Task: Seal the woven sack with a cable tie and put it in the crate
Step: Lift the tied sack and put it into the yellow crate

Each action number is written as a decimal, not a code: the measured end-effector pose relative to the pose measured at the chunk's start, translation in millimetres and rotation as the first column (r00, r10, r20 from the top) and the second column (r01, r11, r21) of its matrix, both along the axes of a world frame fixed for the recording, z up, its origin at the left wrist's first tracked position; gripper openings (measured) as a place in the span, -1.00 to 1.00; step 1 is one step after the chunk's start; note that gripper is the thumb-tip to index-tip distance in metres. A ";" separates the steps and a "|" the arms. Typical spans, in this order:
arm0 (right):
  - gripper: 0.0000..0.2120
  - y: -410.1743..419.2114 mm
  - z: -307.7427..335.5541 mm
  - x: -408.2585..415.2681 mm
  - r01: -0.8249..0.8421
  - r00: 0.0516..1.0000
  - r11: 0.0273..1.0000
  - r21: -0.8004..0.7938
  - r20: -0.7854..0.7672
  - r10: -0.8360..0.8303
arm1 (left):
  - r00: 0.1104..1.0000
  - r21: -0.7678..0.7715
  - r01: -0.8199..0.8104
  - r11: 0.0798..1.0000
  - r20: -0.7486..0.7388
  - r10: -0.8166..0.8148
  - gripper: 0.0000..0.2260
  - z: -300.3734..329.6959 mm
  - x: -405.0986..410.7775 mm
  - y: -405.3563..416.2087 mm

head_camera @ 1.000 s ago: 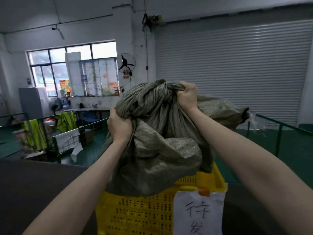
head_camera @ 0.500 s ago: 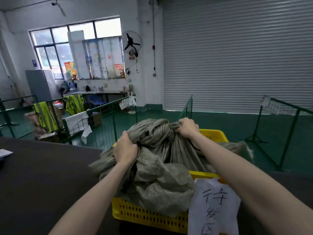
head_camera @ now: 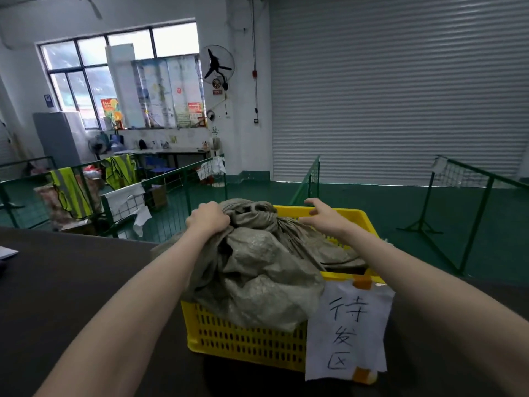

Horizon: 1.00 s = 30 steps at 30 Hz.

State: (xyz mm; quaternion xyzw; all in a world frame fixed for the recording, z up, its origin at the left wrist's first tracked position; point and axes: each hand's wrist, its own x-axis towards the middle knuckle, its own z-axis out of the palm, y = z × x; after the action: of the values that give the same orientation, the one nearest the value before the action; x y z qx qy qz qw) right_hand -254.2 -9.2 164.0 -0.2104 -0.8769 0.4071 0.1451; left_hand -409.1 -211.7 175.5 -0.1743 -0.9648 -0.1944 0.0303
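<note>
Sack (head_camera: 257, 270): lying in the yellow crate (head_camera: 246, 336), spilling over its near rim.
Left hand (head_camera: 208, 217): gripping sack fabric.
Right hand (head_camera: 323, 214): hovering open above the sack.
Paper sign (head_camera: 347, 330): hanging over the crate's front.
Desk (head_camera: 71, 282): carrying the crate.

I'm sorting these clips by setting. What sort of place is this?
Probably a warehouse or dispatch area: a wide roller shutter door, green mesh barriers on a painted floor, and hi-vis vests hung on the fencing.
</note>
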 end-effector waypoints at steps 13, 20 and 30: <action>-0.04 -65.2 7.6 6.5 -0.194 0.979 0.968 -0.160 0.025 0.200 | 0.822 0.750 -0.161 0.641 0.462 -0.334 -0.62 50.4 17.5 40.8; -0.31 -95.1 -21.5 -17.2 -0.190 0.977 0.855 -0.482 -0.177 0.118 | 0.741 0.791 -0.217 0.572 0.515 -0.431 -0.76 54.7 31.4 41.2; -0.83 -64.0 24.5 -16.6 -0.076 0.994 0.959 -0.272 -0.103 0.049 | 0.655 0.813 -0.355 0.462 0.569 -0.497 -0.80 55.6 8.7 32.3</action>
State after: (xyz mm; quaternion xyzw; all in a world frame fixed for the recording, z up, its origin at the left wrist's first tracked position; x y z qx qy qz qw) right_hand -270.9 -73.2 188.5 -0.1811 -0.8102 0.5388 0.1430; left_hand -400.4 -179.4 231.2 -0.0804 -0.6266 -0.7171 -0.2943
